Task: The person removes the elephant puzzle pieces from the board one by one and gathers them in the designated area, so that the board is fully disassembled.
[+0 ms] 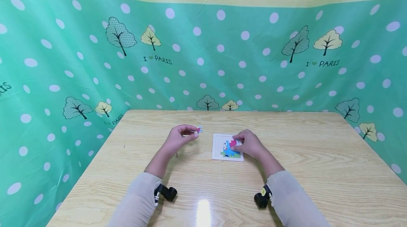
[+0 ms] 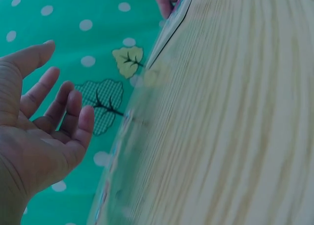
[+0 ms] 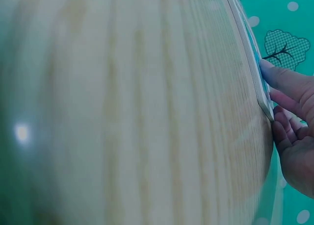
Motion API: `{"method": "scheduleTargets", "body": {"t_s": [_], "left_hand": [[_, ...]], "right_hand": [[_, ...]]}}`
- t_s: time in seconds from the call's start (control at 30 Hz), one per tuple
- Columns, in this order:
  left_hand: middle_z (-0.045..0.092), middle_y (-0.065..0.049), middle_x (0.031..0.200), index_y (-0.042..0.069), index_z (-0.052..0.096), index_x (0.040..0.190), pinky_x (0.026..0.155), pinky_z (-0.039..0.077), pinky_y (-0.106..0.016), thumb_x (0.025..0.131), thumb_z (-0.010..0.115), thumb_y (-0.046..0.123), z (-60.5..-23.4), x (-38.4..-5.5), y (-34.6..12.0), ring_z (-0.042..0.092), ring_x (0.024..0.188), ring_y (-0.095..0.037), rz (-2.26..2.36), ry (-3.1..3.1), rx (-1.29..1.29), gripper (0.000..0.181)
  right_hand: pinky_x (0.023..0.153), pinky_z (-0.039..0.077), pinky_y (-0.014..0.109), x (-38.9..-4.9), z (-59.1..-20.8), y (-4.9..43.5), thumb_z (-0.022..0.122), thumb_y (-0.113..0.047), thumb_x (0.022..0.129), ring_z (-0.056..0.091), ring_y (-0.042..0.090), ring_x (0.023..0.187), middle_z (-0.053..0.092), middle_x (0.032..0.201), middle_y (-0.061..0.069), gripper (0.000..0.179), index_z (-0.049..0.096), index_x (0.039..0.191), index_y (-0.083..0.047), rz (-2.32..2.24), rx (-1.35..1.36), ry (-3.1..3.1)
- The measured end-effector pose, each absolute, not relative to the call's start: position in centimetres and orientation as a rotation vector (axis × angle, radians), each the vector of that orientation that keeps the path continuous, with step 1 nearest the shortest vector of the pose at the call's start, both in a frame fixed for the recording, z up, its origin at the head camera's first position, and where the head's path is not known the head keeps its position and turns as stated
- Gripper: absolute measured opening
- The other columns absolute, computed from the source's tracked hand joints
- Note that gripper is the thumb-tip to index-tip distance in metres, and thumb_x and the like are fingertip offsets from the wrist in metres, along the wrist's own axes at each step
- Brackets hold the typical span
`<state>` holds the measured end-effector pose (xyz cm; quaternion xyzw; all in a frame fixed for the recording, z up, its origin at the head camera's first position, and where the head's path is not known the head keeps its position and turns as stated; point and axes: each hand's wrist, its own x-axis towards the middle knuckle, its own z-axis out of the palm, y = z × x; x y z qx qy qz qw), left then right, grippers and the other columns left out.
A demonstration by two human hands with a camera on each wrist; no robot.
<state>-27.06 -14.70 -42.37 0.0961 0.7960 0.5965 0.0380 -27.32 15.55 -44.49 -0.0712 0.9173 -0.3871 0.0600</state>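
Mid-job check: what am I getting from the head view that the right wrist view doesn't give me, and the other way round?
Only the head view shows the left hand, pinching a small piece, and the board from above, with part of its picture readable.

Only the right wrist view shows the right hand close up from its palm side, and the board almost edge-on.

Both show the right hand at the board, the table and the curtain.

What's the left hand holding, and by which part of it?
The left hand pinches a small puzzle piece by its left edge, as seen in the head view.
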Motion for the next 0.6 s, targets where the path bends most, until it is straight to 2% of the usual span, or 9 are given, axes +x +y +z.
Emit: {"method": "scheduleTargets", "body": {"t_s": [0.33,0.6], "left_hand": [[0.067,-0.02,0.124,-0.004,0.069,0.123,0.091,0.055,-0.034,0.093,0.078,0.013,-42.2,-27.0,-12.5,0.063,0.109,-0.024,1.783,2.422,0.331,0.036],[0.07,-0.012,0.115,0.0,0.073,0.117,0.086,0.055,-0.035,0.093,0.079,0.015,-42.4,-27.2,-10.8,0.064,0.104,-0.022,1.713,2.442,0.351,0.029]], "right_hand": [[0.095,0.05,0.044,-27.2,-44.4,15.6,0.086,-0.015,0.087,0.054,0.027,0.102,0.061,0.118,0.012,0.045,0.071,0.127,0.0,-1.168,-0.226,2.777],[0.095,0.049,0.043,-27.3,-44.4,15.9,0.088,-0.018,0.085,0.053,0.027,0.102,0.061,0.116,0.011,0.049,0.071,0.128,0.0,-1.176,-0.265,2.774]]}}
